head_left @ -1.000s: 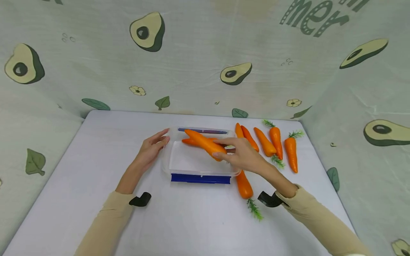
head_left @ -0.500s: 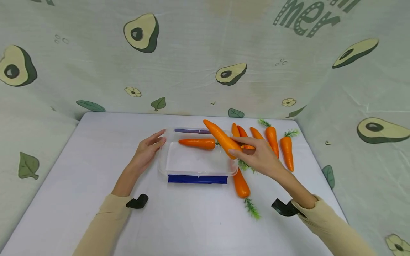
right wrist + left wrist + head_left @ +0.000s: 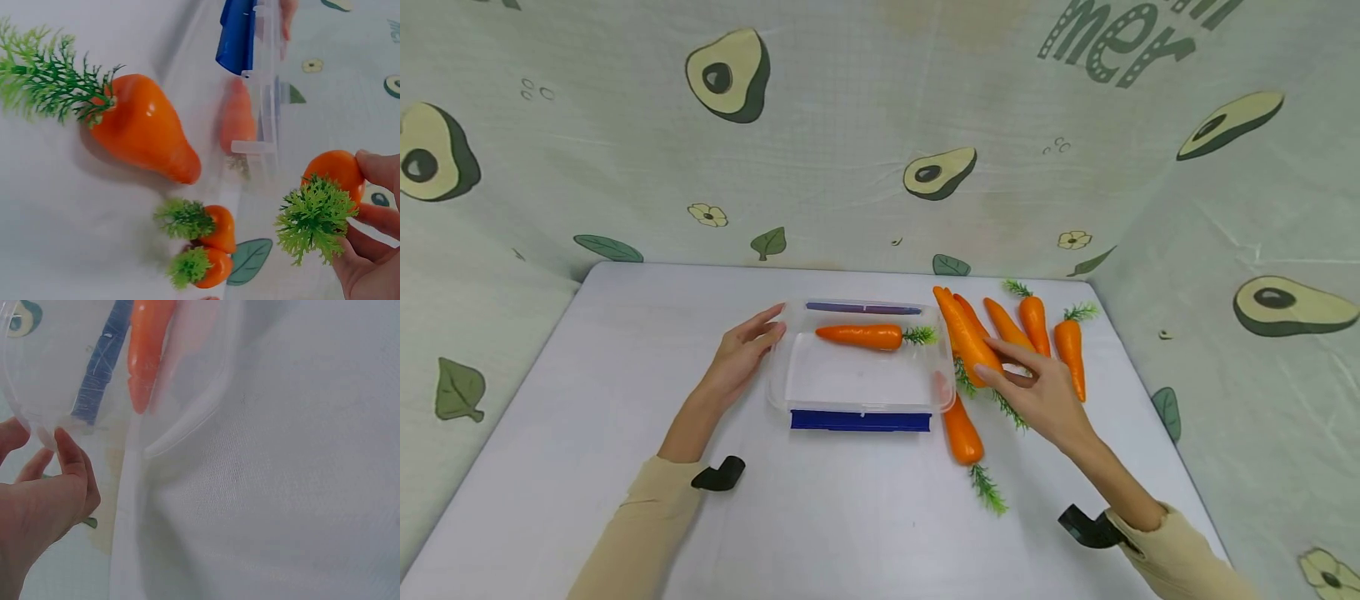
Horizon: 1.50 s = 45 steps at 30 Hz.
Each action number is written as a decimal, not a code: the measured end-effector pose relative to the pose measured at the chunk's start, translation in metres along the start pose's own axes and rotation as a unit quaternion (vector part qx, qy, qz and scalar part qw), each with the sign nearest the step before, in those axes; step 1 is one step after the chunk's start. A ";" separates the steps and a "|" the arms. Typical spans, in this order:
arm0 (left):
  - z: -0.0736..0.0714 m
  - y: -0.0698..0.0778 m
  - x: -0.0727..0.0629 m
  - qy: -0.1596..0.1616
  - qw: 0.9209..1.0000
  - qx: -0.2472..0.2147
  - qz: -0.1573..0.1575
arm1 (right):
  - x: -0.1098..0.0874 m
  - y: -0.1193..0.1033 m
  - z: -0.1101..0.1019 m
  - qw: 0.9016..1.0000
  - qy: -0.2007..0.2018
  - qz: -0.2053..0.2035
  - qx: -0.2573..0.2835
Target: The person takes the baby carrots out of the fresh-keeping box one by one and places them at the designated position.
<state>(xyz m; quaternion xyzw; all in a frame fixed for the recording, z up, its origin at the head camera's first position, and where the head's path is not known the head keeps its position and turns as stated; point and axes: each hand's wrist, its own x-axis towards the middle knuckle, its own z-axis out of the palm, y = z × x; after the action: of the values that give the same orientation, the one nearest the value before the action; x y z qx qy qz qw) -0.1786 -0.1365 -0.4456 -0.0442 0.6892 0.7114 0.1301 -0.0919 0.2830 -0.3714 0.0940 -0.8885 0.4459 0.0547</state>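
Observation:
A clear plastic food container (image 3: 857, 379) with blue clips stands mid-table. Inside it lies one orange carrot (image 3: 861, 336) with a green top. My left hand (image 3: 741, 358) holds the container's left rim; in the left wrist view its fingertips (image 3: 65, 440) pinch that edge. Right of the container, my right hand (image 3: 1037, 392) grips another carrot (image 3: 967, 337) between thumb and fingers. In the right wrist view this held carrot (image 3: 337, 175) is raised above the table, its leafy top hanging toward the camera. Beneath it, other carrots are partly hidden.
A loose carrot (image 3: 962, 433) lies beside the container's front right corner, its leaves pointing forward. Several more carrots, such as the one at far right (image 3: 1070, 354), lie on the white table (image 3: 647, 350). A cloth with avocado prints (image 3: 850, 125) hangs behind.
My right hand has carried its carrot from above the container rightward, over the loose carrots. The carrot inside is now fully uncovered. My left hand stays at the left rim.

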 end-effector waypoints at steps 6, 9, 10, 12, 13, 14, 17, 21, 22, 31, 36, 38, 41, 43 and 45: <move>0.001 0.000 -0.001 0.004 1.000 0.001 0.000 | -0.014 0.013 0.003 0.999 0.027 0.017 -0.004; 0.001 0.001 -0.001 0.006 1.000 -0.002 -0.003 | -0.022 0.021 0.005 0.999 0.033 0.024 -0.006; 0.001 0.001 -0.001 0.007 1.000 -0.003 -0.005 | -0.025 0.025 0.006 0.999 0.035 0.026 -0.008; 0.002 0.001 -0.001 0.008 1.000 -0.001 -0.007 | -0.030 0.031 0.007 0.999 0.039 0.032 -0.012; 0.002 0.001 -0.001 0.007 1.000 0.001 -0.007 | -0.033 0.035 0.007 0.998 0.040 0.035 -0.014; 0.002 0.000 0.000 0.007 1.000 0.002 -0.006 | -0.036 0.038 0.007 0.998 0.042 0.038 -0.018; 0.002 0.000 0.000 0.007 1.000 0.007 -0.007 | -0.044 0.047 0.009 0.997 0.046 0.049 -0.027; 0.002 0.001 0.001 0.008 1.000 0.011 -0.009 | -0.054 0.055 0.012 0.996 0.047 0.069 -0.028; 0.002 0.001 0.001 0.008 1.000 0.012 -0.010 | -0.056 0.056 0.012 0.996 0.047 0.075 -0.028; 0.002 0.002 0.001 0.011 1.000 0.005 -0.009 | -0.064 0.074 0.018 0.992 0.032 0.113 -0.043; 0.002 0.001 0.002 0.008 1.000 -0.004 -0.007 | -0.064 0.076 0.020 0.990 0.022 0.134 -0.048; 0.003 0.001 0.002 0.007 1.000 -0.005 -0.005 | -0.064 0.076 0.020 0.988 0.020 0.141 -0.053; 0.004 0.002 0.001 0.007 1.000 -0.003 -0.005 | -0.063 0.076 0.021 0.987 0.015 0.144 -0.066; 0.004 0.003 0.001 0.009 1.000 -0.006 -0.007 | -0.062 0.077 0.021 0.987 0.011 0.141 -0.073; 0.004 0.003 0.000 0.009 1.000 -0.005 -0.008 | -0.060 0.078 0.021 0.988 0.006 0.134 -0.080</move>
<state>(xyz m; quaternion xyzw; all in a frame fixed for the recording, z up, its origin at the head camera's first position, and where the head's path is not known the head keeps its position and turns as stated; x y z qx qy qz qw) -0.1792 -0.1329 -0.4422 -0.0573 0.6864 0.7133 0.1293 -0.0503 0.3190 -0.4557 -0.0334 -0.9256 0.3769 0.0073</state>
